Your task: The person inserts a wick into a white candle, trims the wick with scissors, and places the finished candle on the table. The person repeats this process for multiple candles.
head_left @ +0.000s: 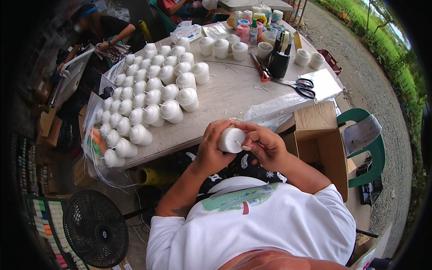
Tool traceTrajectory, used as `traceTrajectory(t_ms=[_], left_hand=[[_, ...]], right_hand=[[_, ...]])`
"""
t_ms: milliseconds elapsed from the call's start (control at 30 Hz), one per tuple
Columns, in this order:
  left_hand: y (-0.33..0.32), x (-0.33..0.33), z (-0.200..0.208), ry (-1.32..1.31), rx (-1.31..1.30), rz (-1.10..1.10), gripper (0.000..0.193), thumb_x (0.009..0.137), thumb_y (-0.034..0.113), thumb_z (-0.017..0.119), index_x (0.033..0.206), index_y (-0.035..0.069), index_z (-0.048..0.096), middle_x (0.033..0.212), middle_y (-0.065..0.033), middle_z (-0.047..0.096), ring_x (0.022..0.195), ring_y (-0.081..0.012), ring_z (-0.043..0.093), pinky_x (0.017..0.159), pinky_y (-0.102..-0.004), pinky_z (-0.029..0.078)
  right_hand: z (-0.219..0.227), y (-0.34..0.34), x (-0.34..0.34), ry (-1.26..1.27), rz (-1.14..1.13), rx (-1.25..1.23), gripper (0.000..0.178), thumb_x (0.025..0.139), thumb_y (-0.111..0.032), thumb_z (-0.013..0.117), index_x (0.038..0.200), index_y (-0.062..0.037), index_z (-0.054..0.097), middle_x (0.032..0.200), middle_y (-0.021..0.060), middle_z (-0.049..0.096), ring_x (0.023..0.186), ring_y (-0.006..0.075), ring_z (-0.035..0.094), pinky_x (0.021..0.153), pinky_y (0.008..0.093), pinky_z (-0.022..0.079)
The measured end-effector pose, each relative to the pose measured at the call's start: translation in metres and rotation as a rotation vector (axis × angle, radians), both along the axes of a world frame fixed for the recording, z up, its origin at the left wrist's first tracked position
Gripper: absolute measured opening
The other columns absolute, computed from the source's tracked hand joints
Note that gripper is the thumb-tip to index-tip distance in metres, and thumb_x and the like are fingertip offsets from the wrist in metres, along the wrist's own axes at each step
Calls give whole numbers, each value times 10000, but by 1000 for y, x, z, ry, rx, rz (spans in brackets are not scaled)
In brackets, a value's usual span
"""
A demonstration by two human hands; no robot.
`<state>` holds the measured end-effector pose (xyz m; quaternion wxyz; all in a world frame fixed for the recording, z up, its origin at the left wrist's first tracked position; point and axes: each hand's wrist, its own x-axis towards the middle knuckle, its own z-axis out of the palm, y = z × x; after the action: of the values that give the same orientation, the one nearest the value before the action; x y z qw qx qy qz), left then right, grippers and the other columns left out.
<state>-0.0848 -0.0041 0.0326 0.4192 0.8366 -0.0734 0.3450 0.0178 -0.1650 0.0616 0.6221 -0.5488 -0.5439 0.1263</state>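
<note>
A white candle (231, 140) is held between my two hands, just off the table's near edge, its flat round end tilted up toward me. My left hand (213, 143) wraps round its side. With thumb and fingertips my right hand (263, 143) pinches the short wick (239, 143) at that end. To the left, many finished-looking white candles (153, 97) stand in close rows, wicks up, on the pale table (216, 105). Several more white candles (221, 48) stand at the back, beside a black tape dispenser (281, 56).
Scissors (302, 86) lie on a plastic-wrapped white stack (325, 85), with pliers (262, 67) nearby. An open cardboard box (317, 148) and a green chair (378, 155) stand at right. A black fan (95, 228) is at lower left. Another person (101, 29) works at upper left.
</note>
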Motion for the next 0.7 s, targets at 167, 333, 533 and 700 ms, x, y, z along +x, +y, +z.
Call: traceTrajectory(t_ms=[167,333,533,700], left_hand=[[5,-2,4,16,73,70,689,637,-20,764,1257,86,482,1178,-162,521,1077,-346,554,901,-421,482],[11,-3,4,-26,116,136,666,643,-38,740,1245,98,490,1173,-165,499,1058,-351,555,874,-430,498],[16,-9,9,-63,128,179,669,633,-50,736,1238,95,490,1160,-167,501,1066,-362,547,887,-439,489],[16,-12,10,-62,98,186,669,625,-58,730,1233,90,491,1161,-162,503,1073,-355,541,904,-438,477]], right_hand=[[-1,7,52,85,-123,-72,123,911,-70,611,1015,-41,670,1078,91,607,1042,190,575,872,298,460],[-38,38,147,-536,-643,-535,137,829,-130,671,959,-93,697,993,100,623,1016,283,565,872,416,419],[-47,53,165,-639,-641,-739,112,846,-164,581,891,-108,666,1003,64,630,1070,262,536,861,424,368],[-53,50,155,-840,-669,-466,105,894,-122,563,953,-60,624,923,91,647,982,257,588,823,367,420]])
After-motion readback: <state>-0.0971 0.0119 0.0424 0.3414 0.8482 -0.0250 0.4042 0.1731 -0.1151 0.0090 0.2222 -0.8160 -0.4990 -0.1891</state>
